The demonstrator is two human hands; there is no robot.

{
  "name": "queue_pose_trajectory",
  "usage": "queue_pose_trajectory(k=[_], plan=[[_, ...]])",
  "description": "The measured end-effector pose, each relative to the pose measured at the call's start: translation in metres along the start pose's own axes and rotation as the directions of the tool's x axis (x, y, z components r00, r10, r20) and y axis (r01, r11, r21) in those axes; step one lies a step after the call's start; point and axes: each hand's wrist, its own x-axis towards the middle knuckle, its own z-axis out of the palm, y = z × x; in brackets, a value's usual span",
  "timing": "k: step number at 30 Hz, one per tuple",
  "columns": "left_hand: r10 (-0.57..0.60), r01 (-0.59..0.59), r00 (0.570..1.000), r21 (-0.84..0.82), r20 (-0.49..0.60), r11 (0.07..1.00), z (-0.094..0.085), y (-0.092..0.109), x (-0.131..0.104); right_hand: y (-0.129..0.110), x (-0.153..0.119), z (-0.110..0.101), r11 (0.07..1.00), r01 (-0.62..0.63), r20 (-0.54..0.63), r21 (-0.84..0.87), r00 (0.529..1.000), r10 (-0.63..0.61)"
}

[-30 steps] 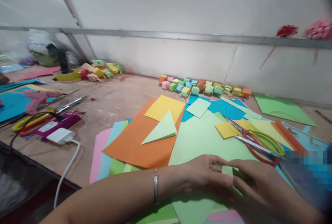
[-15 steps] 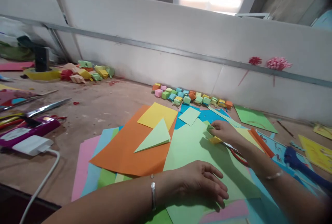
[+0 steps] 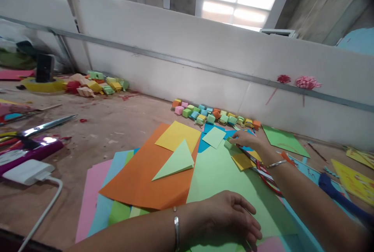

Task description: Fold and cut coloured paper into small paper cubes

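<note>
My left hand rests low over the large pale green sheet, empty, its fingers loosely apart. At the sheet's far end, my right hand has its fingertips closed on a small green paper cube. Beneath that hand lie red-handled scissors, their blades across a yellow-orange paper piece. A pale green square sits just left of the cube. Farther left, a folded pale green triangle overlaps a yellow square on an orange sheet.
Several small coloured paper cubes line the wall, with another pile farther left. A white charger, a purple device and large scissors occupy the left side. A blue-handled tool lies right.
My right hand has moved slightly left and away with the green paper cube. The yellow-orange piece and scissors beneath it show more now. My left hand stays about where it was.
</note>
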Motion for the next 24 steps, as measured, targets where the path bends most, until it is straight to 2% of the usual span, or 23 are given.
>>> queue_pose_trajectory(k=[5,10,14,18,22,24], plan=[[-0.002,0.002,1.000,0.003,-0.013,1.000,0.003,0.000,0.000,-0.005,0.003,-0.018,0.995,0.057,-0.108,-0.078,0.992,-0.066],[0.021,-0.021,1.000,-0.017,-0.005,1.000,0.001,-0.004,0.003,-0.038,0.014,-0.026,0.970,0.175,-0.164,-0.169,0.966,-0.202],[0.017,-0.018,0.999,0.027,0.030,0.999,-0.005,-0.006,0.008,-0.081,0.031,-0.015,0.932,0.287,-0.136,-0.221,0.937,-0.321],[0.072,-0.080,0.995,0.130,0.069,0.988,-0.013,-0.010,0.013,-0.119,0.058,0.003,0.902,0.372,-0.082,-0.218,0.914,-0.397],[0.080,-0.091,0.995,0.290,0.052,0.953,-0.027,-0.016,0.022,-0.141,0.085,0.016,0.901,0.397,-0.053,-0.173,0.910,-0.411],[0.091,-0.113,0.993,0.358,0.079,0.927,-0.035,-0.018,0.027,-0.147,0.094,0.021,0.905,0.399,-0.040,-0.147,0.912,-0.409]])
